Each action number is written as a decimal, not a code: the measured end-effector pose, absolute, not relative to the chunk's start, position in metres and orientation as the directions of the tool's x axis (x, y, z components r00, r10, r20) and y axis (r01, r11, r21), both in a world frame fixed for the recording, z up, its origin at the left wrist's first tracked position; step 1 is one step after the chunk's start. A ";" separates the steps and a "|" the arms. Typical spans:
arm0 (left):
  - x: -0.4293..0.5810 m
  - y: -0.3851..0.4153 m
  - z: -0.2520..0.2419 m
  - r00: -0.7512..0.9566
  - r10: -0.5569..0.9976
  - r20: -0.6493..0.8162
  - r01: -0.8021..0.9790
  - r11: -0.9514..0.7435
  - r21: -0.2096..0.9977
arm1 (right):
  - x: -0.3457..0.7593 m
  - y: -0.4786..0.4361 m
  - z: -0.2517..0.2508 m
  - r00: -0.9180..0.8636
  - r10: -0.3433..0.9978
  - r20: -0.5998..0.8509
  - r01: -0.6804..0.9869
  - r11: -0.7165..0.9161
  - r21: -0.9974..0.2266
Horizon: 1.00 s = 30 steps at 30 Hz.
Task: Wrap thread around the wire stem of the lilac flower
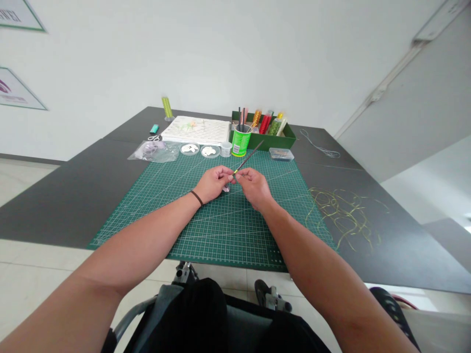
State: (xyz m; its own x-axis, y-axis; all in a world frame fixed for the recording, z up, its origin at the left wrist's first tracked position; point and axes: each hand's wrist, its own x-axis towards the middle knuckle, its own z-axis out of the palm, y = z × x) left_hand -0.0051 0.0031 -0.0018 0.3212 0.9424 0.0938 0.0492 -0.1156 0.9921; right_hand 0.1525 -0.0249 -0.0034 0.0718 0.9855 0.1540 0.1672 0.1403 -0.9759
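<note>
My hands meet above the middle of a green cutting mat [221, 230]. My right hand [253, 188] is pinching a thin dark rod [248, 158] with a yellow-green lower end, and the rod slants up and away to the right. My left hand [212, 184], with a dark band on its wrist, has its fingers curled against the rod's lower end. What those fingertips hold is hidden. A small pale piece [226, 189] shows just below them, though I cannot tell what it is.
Beyond the mat stand a green box of thread spools [263, 141], a green cup of tools [241, 141], a white board [195, 130], small dishes [189, 148] and a plastic bag with scissors [154, 152]. Gold wire [342, 215] lies loose on the dark table [66, 201] at right.
</note>
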 end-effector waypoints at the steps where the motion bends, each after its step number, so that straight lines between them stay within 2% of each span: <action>1: -0.005 0.003 -0.003 0.330 0.939 0.094 0.025 -0.108 0.994 | 0.152 -0.025 -0.003 0.068 0.987 0.149 0.149 0.137 -0.979; 6: -0.005 0.004 -0.006 0.391 0.915 0.102 -0.101 -0.067 0.993 | 0.151 -0.026 -0.002 0.059 0.989 0.136 0.070 0.132 -0.989; 17: -0.006 0.008 -0.011 0.468 0.875 0.121 -0.256 0.002 0.967 | 0.148 -0.027 0.005 0.069 0.993 0.094 -0.046 0.098 -0.994; 25: -0.006 0.008 -0.012 0.484 0.861 0.156 -0.293 -0.008 0.956 | 0.148 -0.027 0.006 0.049 0.995 0.087 -0.076 0.091 -0.993; 30: -0.005 0.007 -0.010 0.515 0.848 0.123 -0.295 0.040 0.955 | 0.148 -0.027 0.006 0.031 0.998 0.049 -0.123 0.052 -0.991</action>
